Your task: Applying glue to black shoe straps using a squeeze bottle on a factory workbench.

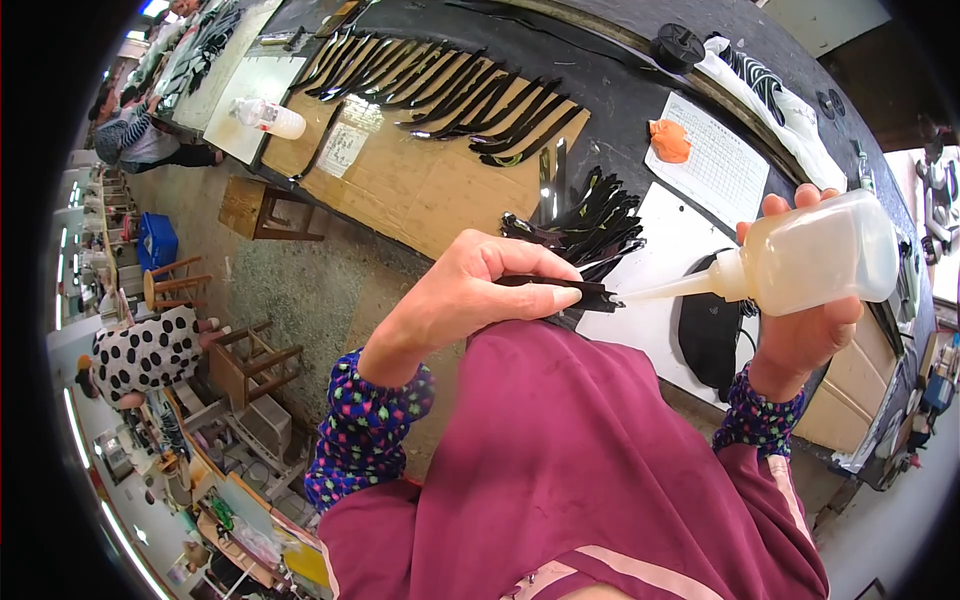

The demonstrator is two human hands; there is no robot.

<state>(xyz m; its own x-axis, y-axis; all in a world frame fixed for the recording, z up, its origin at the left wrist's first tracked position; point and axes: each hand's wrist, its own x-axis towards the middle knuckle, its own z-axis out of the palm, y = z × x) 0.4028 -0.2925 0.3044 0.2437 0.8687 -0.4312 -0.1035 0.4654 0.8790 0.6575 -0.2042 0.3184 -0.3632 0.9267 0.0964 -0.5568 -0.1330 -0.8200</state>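
Observation:
Between the thumb and fingers of my left hand (478, 283) a black strip (592, 293) is pinched, its free end pointing right. My right hand (800, 340) is wrapped round a translucent squeeze bottle (825, 252) with a long thin nozzle. The bottle is tipped on its side, and its nozzle tip is at the strip's end; whether they touch I cannot tell. Some pale liquid shows inside the bottle. Just beyond my left hand lies a bundle of black strips (590, 220). To its left, a row of glossy black strips (440, 90) is spread over brown cardboard (400, 190).
A printed sheet (715, 150) with an orange lump (669, 141) lies at the far right, near a black spool (677, 48). A black pouch (708, 340) rests on a white board. A clear bottle (268, 117) stands far left. Stools and other people (150, 350) are off to the left.

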